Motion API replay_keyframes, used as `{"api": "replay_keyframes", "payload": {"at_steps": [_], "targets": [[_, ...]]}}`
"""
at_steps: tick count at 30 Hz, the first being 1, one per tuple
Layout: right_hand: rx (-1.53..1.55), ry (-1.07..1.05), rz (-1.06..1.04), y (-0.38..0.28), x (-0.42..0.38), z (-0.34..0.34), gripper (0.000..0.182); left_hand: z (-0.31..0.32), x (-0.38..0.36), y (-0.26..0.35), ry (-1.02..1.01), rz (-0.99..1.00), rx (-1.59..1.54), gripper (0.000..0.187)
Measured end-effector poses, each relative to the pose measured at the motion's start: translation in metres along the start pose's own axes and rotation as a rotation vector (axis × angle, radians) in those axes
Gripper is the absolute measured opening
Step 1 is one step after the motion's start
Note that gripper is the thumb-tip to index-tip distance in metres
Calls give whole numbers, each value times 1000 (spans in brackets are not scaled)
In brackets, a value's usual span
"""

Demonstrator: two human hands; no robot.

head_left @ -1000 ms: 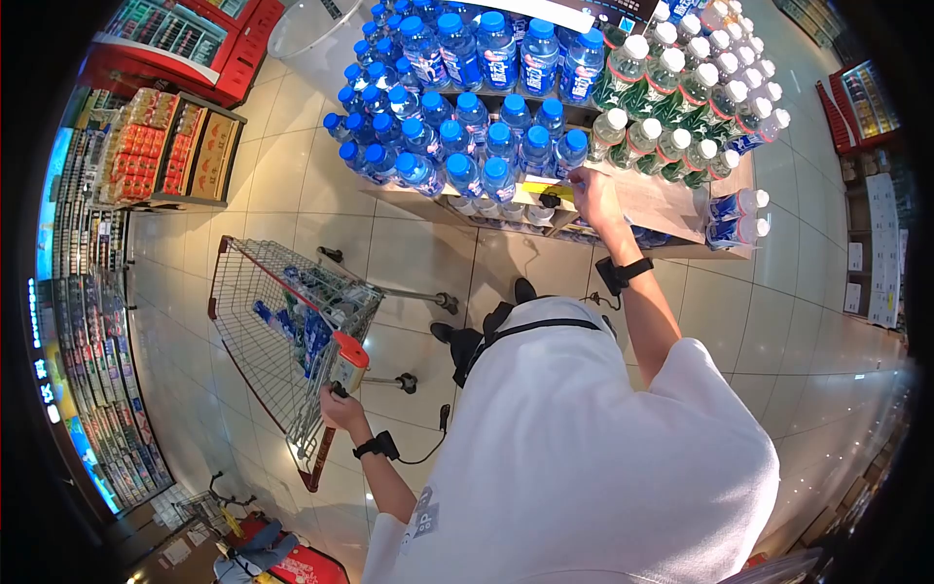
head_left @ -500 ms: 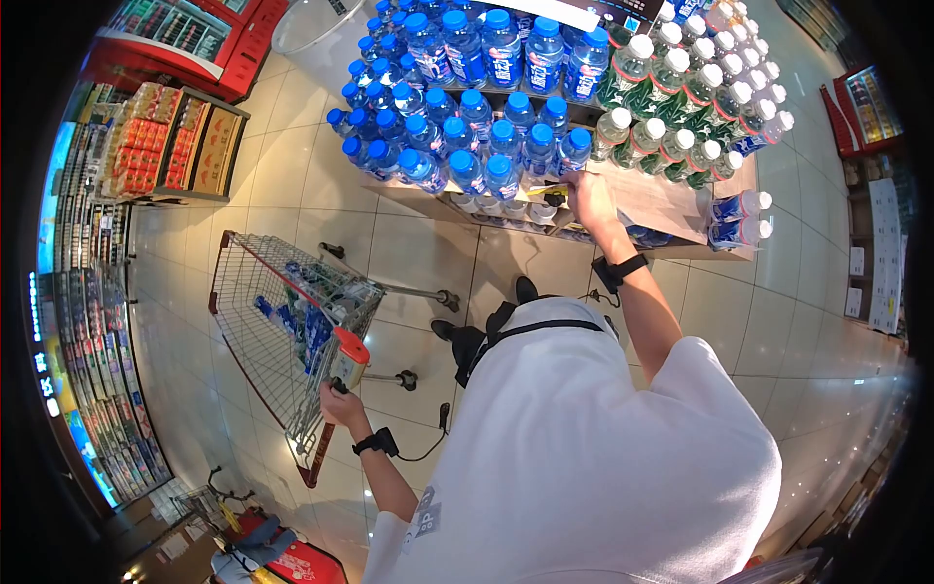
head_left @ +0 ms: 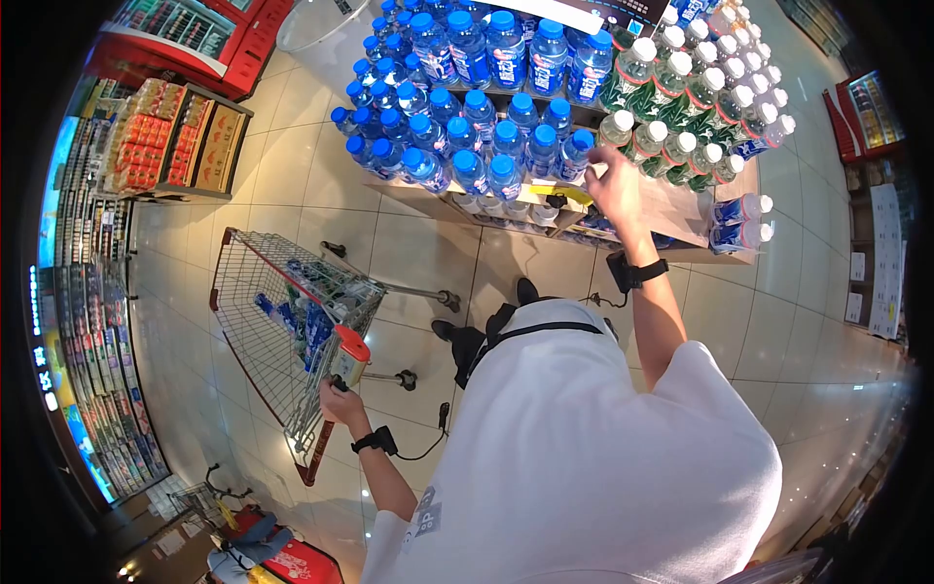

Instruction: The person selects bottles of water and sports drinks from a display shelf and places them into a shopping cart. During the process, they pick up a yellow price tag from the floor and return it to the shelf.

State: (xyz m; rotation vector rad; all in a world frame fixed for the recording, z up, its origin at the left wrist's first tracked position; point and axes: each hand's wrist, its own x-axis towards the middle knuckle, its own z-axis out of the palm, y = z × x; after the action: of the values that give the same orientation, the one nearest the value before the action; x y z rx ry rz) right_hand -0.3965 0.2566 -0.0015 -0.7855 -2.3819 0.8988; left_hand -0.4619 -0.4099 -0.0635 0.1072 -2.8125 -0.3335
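Note:
My left hand (head_left: 341,401) is wrapped around the handle of a wire shopping cart (head_left: 255,365), beside its red and white handle piece (head_left: 351,348). Blue and green packaged bottles (head_left: 309,326) lie inside the cart. My right hand (head_left: 615,187) hovers at the front edge of the bottle display, its fingers apart and slightly bent, with nothing visible in them. Closest to it is a blue-capped bottle (head_left: 576,154) at the end of the front row. A yellow shelf strip (head_left: 564,192) lies just left of the hand.
Rows of blue-capped bottles (head_left: 467,131) and white-capped bottles (head_left: 681,92) stand on a stepped wooden display (head_left: 671,209). Two bottles (head_left: 739,222) lie at its right end. Red-packed goods (head_left: 161,136) are stacked at left. A person (head_left: 255,550) shows at lower left.
My right hand has moved up and to the right from the shelf edge, and its fingers have spread, uncovering more of the yellow strip. My left hand stays on the cart.

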Motion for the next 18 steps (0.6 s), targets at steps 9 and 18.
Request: {"api": "replay_keyframes", "payload": {"at_steps": [9,18], "targets": [[-323,-50,74,3,35,12,56,-2,1,10,74,-5,4,21],[-362,-111,176,14,54,24,55,-3,1,13,75,-7,-27,19]]}}
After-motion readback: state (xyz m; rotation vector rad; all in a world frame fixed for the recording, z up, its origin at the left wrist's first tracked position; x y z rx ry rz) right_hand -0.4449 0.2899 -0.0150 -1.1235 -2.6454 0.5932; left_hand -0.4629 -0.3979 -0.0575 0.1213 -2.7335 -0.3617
